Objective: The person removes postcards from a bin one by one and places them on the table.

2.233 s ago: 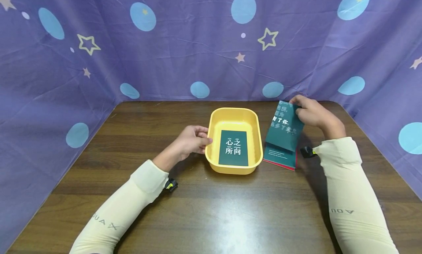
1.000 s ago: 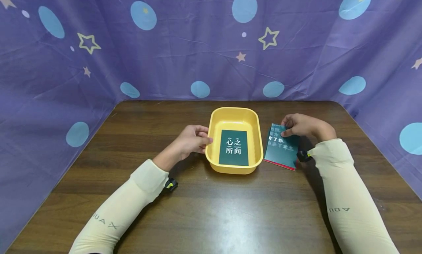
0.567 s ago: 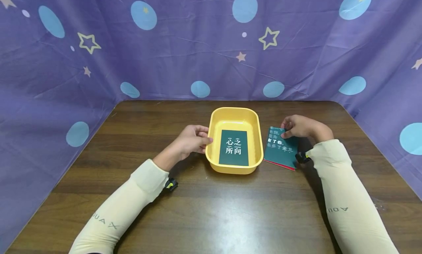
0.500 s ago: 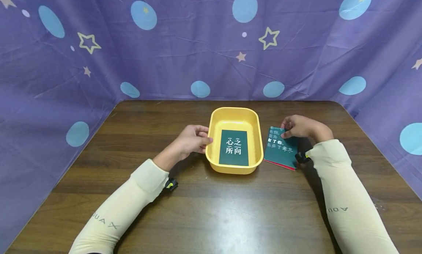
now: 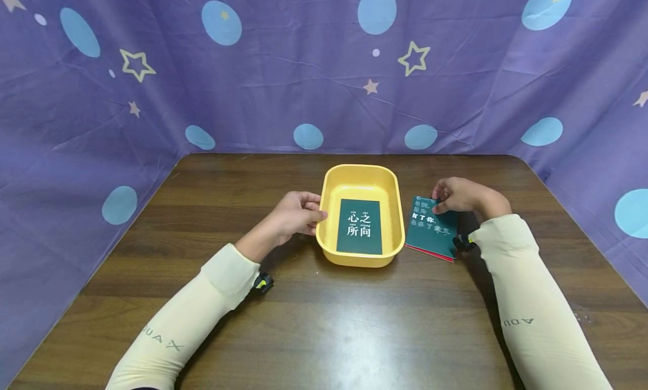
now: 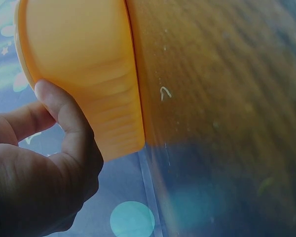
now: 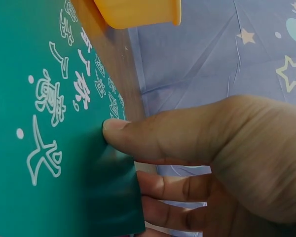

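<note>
My left hand [image 5: 296, 214] grips the left rim of a yellow plastic tray [image 5: 396, 221], thumb over the rim and fingers behind its wall. The left wrist view shows the thumb pressed on the tray's edge [image 6: 79, 59]. A green card [image 5: 358, 241] with white characters lies flat inside the tray. To the right of the tray, my right hand [image 5: 468, 197] pinches the far edge of another green card [image 5: 429, 238] covered in white lettering. This card [image 7: 19, 187] has the thumb on its face and the fingers behind it. Under it a red edge [image 5: 430, 254] shows at the front.
A brown wooden table [image 5: 304, 334] carries everything. Behind it and at both sides hangs a purple curtain [image 5: 283, 80] with blue dots and stars. The stack of cards lies close beside the tray's right wall.
The right hand has lowered its green card toward me, onto the one beneath, which it now covers. Over the last half second it barely moves. The left hand and tray stay in place.
</note>
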Demonstrator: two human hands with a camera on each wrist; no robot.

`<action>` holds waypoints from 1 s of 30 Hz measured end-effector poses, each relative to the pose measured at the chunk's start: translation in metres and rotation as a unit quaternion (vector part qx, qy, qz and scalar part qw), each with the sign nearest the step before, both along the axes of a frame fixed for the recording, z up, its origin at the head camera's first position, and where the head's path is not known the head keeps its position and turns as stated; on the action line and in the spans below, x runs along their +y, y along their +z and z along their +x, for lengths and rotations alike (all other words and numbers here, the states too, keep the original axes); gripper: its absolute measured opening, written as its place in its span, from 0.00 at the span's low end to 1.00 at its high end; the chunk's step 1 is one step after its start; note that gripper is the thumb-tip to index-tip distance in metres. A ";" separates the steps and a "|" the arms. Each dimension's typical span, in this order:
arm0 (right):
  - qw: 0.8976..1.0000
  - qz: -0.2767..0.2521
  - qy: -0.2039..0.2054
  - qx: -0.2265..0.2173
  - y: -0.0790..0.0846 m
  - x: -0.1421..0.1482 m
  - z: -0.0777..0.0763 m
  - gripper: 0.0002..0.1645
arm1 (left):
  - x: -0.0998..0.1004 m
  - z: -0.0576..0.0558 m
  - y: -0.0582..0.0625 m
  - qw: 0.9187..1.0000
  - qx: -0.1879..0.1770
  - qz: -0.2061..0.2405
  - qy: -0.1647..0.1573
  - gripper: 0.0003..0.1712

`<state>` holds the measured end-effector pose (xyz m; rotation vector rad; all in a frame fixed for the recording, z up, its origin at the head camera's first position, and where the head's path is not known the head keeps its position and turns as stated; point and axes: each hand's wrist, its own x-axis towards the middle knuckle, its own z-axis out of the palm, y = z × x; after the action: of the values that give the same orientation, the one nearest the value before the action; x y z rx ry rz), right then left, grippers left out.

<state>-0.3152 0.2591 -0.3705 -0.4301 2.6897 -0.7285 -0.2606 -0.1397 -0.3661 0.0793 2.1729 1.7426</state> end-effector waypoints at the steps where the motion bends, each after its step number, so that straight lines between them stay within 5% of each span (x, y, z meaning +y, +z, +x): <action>1: 1.000 -0.001 0.001 0.000 0.000 0.000 0.000 0.17 | 0.000 0.000 0.000 1.000 0.000 0.000 0.000 0.27; 14: 1.000 0.010 0.002 0.014 0.002 -0.001 0.000 0.17 | 0.000 0.000 0.001 1.000 -0.004 -0.001 0.000 0.27; 21: 0.996 -0.001 -0.003 0.091 0.012 -0.008 0.001 0.16 | 0.000 0.000 0.000 1.000 -0.005 -0.005 0.002 0.28; 30: 0.977 -0.045 0.009 0.207 0.026 -0.035 0.005 0.22 | 0.000 0.000 0.000 1.000 -0.006 -0.005 0.001 0.28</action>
<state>-0.3104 0.2245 -0.3447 -0.6969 3.0372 -0.8359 -0.2610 -0.1399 -0.3665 0.0653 2.1748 1.7281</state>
